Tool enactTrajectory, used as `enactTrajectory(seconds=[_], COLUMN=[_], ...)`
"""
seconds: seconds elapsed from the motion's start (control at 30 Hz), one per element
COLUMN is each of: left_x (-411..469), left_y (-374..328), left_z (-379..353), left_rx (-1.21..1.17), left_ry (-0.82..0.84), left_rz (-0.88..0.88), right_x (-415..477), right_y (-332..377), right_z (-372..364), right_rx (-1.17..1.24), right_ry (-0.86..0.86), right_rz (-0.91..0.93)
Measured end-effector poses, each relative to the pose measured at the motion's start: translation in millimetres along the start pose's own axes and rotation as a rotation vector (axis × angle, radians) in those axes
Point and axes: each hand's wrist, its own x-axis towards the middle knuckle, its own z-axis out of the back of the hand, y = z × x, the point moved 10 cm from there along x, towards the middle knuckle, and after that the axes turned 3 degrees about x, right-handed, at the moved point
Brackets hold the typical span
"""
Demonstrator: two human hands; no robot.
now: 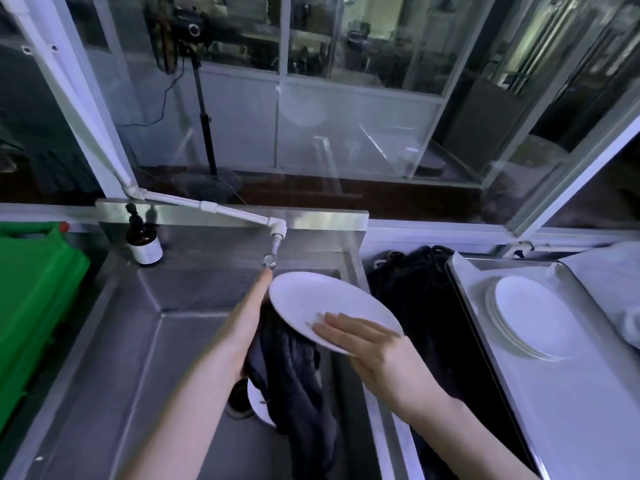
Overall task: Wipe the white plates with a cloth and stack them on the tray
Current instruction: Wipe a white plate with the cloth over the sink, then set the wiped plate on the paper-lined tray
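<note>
Over the steel sink (138, 341) I hold a white plate (311, 296), tilted. My right hand (367, 344) grips its near rim, with straight fingers lying on the top face and the thumb hidden beneath. My left hand (247, 323) reaches under the plate's left side and holds a dark grey cloth (294, 382) that hangs down into the sink. Part of another white plate (258, 401) shows in the basin below the cloth. A stack of white plates (530, 317) sits on the metal tray (581, 417) at the right.
A white pipe tap (276, 242) hangs just beyond the held plate. A brown pump bottle (143, 244) stands at the sink's back left. A green crate (34, 306) is far left. Dark fabric (415, 299) lies between sink and tray, a white bag (620, 289) beyond the tray.
</note>
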Motion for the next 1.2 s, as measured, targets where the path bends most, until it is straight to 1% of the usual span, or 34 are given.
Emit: enactTrajectory(seconds=[0.07, 0.13, 0.17, 0.23, 0.3, 0.33, 0.37, 0.43, 0.53, 0.57, 0.6, 0.63, 0.67, 0.7, 0.8, 0.9, 1.0, 1.13, 1.2], left_x=[0, 4, 6, 9, 13, 14, 15, 18, 20, 20, 20, 20, 20, 22, 28, 35, 39, 42, 45], left_y=[-5, -7, -5, -2, 2, 5, 7, 13, 16, 17, 19, 21, 24, 27, 38, 50, 55, 59, 60], left_z=[-4, -7, -10, -19, -27, -32, -36, -47, -69, -80, -93, -107, -122, -137, -191, -248, -306, -352, -370], left_rx=[0.111, 0.184, 0.195, 0.187, 0.156, 0.148, 0.139, 0.118, 0.12, 0.13, 0.144, 0.157, 0.162, 0.165, 0.185, 0.224, 0.303, 0.4, 0.459], left_ry=[-0.002, -0.062, -0.079, -0.092, -0.121, -0.138, -0.149, -0.153, -0.124, -0.105, -0.091, -0.078, -0.067, -0.059, -0.037, -0.043, 0.015, -0.041, -0.029], left_rz=[-0.051, -0.106, -0.116, -0.122, -0.13, -0.132, -0.137, -0.142, -0.168, -0.183, -0.192, -0.201, -0.208, -0.213, -0.222, -0.23, -0.26, -0.283, -0.262], right_x=[-8, -15, -18, -24, -37, -46, -55, -71, -106, -121, -136, -148, -158, -167, -203, -236, -265, -302, -316], right_y=[5, 4, -1, -20, -49, -62, -73, -99, -153, -175, -195, -212, -226, -238, -276, -321, -358, -397, -415], right_z=[0, -2, -4, -8, -11, -9, -2, 24, 65, 68, 65, 59, 54, 53, 64, 90, 117, 143, 153], right_rx=[-0.167, -0.243, -0.244, -0.161, -0.011, 0.073, 0.16, 0.278, 0.216, 0.259, 0.374, 0.536, 0.69, 0.793, 0.919, 0.961, 0.984, 1.017, 1.025], right_ry=[-0.01, 0.024, 0.055, 0.153, 0.285, 0.309, 0.273, 0.088, -0.257, -0.313, -0.338, -0.355, -0.368, -0.386, -0.478, -0.553, -0.585, -0.605, -0.625], right_rz=[0.09, 0.116, 0.097, -0.018, -0.217, -0.309, -0.369, -0.481, -0.729, -0.844, -0.95, -1.016, -1.042, -1.045, -1.064, -1.079, -1.064, -1.074, -1.088])
